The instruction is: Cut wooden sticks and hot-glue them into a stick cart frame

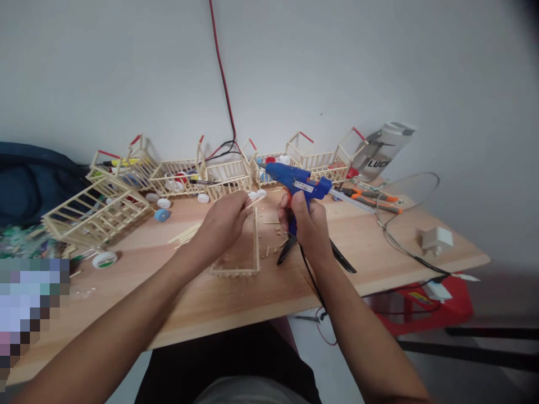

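My right hand (309,224) is wrapped round the grip of a blue glue gun (290,175), whose nozzle points left and away from me. A clear glue stick (353,200) sticks out of its back end. Pinched in my left hand (229,221) is a short thin wooden stick (255,201), close to the nozzle but apart from it. Below my left hand a rectangular wooden stick frame (257,241) lies on the table, partly hidden by the hand. Loose sticks (185,234) lie left of it, and small cut stick pieces (269,251) to its right.
Several small stick-built carts (227,174) with red handles line the wall. White bottle caps (164,203) and a blue cap (161,215) lie before them. Orange-handled pliers (374,199), a white plug adapter (437,240) and a cable are at right; a red stool (455,308) stands below.
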`<state>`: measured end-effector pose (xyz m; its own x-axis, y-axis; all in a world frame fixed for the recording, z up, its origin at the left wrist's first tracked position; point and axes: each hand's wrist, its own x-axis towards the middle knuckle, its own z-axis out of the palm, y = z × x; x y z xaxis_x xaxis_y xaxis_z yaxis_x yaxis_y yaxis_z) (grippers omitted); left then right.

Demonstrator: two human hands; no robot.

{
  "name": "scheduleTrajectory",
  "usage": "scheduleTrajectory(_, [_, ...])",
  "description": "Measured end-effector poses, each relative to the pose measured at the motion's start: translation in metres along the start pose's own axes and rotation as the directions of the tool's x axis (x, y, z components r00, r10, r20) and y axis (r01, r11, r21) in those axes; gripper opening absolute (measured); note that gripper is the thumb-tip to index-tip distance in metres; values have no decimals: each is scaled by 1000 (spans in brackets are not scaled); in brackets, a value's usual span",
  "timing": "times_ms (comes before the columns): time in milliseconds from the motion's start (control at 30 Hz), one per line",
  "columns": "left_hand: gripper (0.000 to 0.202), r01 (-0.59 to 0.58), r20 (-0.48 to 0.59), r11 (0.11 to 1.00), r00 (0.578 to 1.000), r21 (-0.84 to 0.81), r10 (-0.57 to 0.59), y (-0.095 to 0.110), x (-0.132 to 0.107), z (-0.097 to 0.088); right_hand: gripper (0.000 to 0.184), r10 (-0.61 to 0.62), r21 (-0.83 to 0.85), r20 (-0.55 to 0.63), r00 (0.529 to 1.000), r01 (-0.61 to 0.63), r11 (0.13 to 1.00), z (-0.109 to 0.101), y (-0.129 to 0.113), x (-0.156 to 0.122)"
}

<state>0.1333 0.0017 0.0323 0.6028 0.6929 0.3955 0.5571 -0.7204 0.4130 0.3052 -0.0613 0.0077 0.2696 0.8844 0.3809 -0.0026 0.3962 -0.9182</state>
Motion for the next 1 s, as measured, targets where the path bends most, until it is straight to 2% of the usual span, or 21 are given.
scheduleTrajectory(100, [14,73,-19,983,997,-171,-78,-2,1,-12,48,15,20,12,1000,-16,1000,1,1,0])
scheduleTrajectory(167, [15,120,-1,936,992,-330,-128,-6,0,-18,48,4,24,20,1000,-4,1000,1,1,0])
scheduleTrajectory(300, [24,240,106,727,968,-644,-226,-12,-2,-27,49,-15,39,-2,1000,15,999,0,-1,0])
scheduleTrajectory(400, [31,297,161,601,949,-742,-270,-10,-1,-30,47,-16,72,-44,999,19,997,-2,-3,2])
scheduleTrajectory(467, [32,306,171,576,945,-758,-277,-6,3,-30,46,-29,80,-87,996,36,996,-6,-3,3])
scheduleTrajectory(600, [26,288,163,625,954,-726,-252,8,21,-24,46,-79,93,-193,978,98,991,-16,-5,8])
scheduleTrajectory(800, [10,165,71,824,986,-542,-151,20,48,-10,45,-129,99,-269,954,160,982,-27,-7,11])
scheduleTrajectory(900, [10,169,49,822,984,-545,-170,21,51,-11,44,-126,81,-251,960,151,985,-27,-7,11])
scheduleTrajectory(1000, [12,186,78,794,982,-579,-173,19,51,-12,44,-125,69,-235,964,145,987,-25,-6,11])
